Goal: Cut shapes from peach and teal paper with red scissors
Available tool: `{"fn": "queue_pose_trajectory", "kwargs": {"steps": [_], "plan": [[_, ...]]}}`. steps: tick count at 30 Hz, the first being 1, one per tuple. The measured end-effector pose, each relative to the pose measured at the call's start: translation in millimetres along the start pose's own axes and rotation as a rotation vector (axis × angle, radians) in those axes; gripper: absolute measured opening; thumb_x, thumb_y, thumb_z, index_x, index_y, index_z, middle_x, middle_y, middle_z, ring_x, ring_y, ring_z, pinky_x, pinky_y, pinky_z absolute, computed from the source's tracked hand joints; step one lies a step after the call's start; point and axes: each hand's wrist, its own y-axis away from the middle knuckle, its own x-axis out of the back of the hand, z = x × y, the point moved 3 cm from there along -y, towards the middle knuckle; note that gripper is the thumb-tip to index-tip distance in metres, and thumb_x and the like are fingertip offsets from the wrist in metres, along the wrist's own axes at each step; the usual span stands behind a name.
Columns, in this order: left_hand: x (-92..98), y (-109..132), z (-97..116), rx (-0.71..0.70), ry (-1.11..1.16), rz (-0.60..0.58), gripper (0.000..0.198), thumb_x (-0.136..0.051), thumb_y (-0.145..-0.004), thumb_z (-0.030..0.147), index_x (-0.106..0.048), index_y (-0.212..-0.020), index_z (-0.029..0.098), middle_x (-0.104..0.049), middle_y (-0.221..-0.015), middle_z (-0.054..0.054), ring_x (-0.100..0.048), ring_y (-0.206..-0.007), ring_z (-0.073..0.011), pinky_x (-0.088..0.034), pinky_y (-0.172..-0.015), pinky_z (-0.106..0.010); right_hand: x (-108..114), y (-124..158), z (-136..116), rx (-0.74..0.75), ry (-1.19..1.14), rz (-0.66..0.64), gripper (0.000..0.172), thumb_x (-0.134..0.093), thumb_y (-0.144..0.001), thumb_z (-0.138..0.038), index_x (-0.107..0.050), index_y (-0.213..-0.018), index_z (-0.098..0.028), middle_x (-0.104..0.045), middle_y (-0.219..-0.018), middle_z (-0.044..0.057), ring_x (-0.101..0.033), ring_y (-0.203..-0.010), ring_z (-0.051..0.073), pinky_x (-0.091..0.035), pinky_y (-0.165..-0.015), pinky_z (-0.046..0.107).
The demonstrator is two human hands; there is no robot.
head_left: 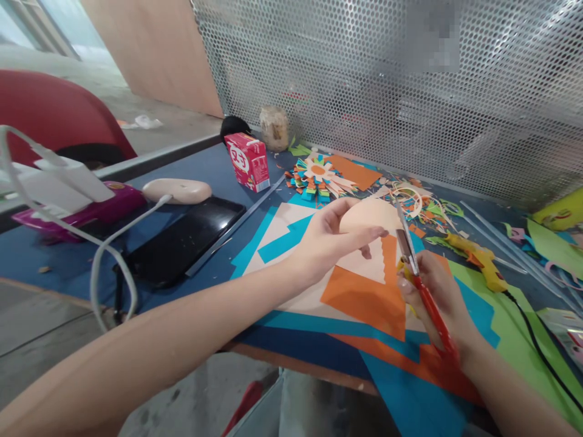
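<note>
A cream piece of paper [371, 215] with a rounded edge is pinched between the thumb and fingers of my left hand [330, 233]. My right hand [437, 297] is closed round the red handle of a pair of scissors [430, 306], whose blades point up and away. Those blades are at the right edge of the cream paper; I cannot tell whether they are cutting into it. Something yellow also shows by my right fingers, partly hidden. Below both hands lie an orange sheet [364, 297] and a cream sheet with a zigzag edge [364, 264].
Behind my hands are a fringed paper flower [319, 173] and paper scraps [439, 206]. A yellow glue gun [483, 258] lies right. On the left are a black phone [186, 243], a purple power strip [121, 203] with cables and a pink box [248, 162]. Perforated metal mesh [364, 79] stands behind.
</note>
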Motion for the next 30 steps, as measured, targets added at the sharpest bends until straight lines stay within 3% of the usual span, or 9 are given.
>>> {"fn": "queue_pose_trajectory", "kwargs": {"steps": [7,14,30], "plan": [[0.0,1.2,-1.4,0.104,-0.034,0.003,0.025,-0.081,-0.063,0.021,-0.063,-0.079,0.014,-0.066,-0.074,-0.003,-0.061,-0.063,-0.011,-0.045,-0.048,-0.02,-1.8,0.7,1.2,0.003,-0.062,0.003,0.029,-0.051,-0.089,-0.05,-0.04,-0.082,-0.024,-0.042,-0.064,-0.006,-0.036,-0.05,0.01,-0.031,-0.043,0.024],[-0.5,3.1,-7.0,0.238,-0.005,-0.101,0.024,-0.081,-0.066,0.027,-0.068,-0.083,0.015,-0.069,-0.078,-0.004,-0.062,-0.07,-0.0107,-0.045,-0.051,-0.018,-1.3,1.6,5.0,0.012,0.025,0.022,0.026,-0.054,-0.088,-0.045,-0.041,-0.081,-0.024,-0.046,-0.062,-0.005,-0.041,-0.051,0.011,-0.033,-0.046,0.025],[-6.8,5.0,-9.3,0.223,-0.097,-0.251,0.024,-0.077,-0.071,0.036,-0.068,-0.075,0.015,-0.069,-0.068,-0.002,-0.059,-0.055,-0.0082,-0.037,-0.05,-0.021,-4.5,5.6,3.6,0.038,0.135,0.071,0.026,-0.052,-0.089,-0.047,-0.04,-0.082,-0.026,-0.048,-0.061,-0.004,-0.041,-0.049,0.013,-0.033,-0.045,0.026]]}}
